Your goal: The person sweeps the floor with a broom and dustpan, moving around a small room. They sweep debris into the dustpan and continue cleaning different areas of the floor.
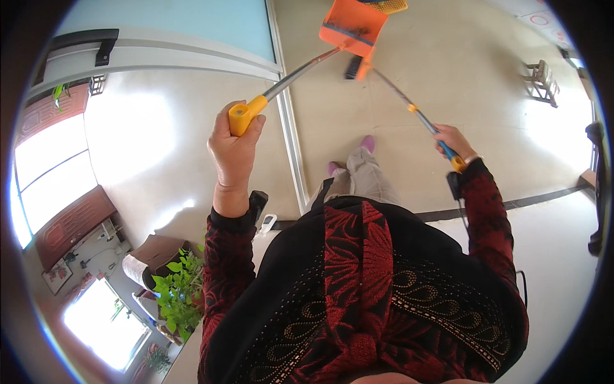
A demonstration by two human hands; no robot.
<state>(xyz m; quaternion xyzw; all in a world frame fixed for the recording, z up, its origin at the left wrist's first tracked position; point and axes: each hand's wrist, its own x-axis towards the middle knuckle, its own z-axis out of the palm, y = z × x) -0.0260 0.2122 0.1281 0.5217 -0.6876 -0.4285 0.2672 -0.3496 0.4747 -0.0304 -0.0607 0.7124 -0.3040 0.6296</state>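
Note:
My left hand (236,156) grips the yellow handle end of a long-handled orange dustpan (343,21). Dark debris lies in its pan, near a grey strip along one edge. In my right hand (453,140) is the blue and yellow grip of a broom (360,67), its metal pole slanting away to an orange head with dark bristles. That head is slightly blurred and sits right beside the dustpan's near edge; whether they touch I cannot tell. Both tool heads are over the beige floor (407,96), beyond my feet in pink footwear (368,143).
A sliding door (192,50) with a black handle and its floor track (292,144) run along the left. At the far right stands a small stool (542,82). A yellow perforated object (391,6) lies at the top edge. Lower left, a leafy potted plant (180,288) stands near a brown cushioned seat (153,257).

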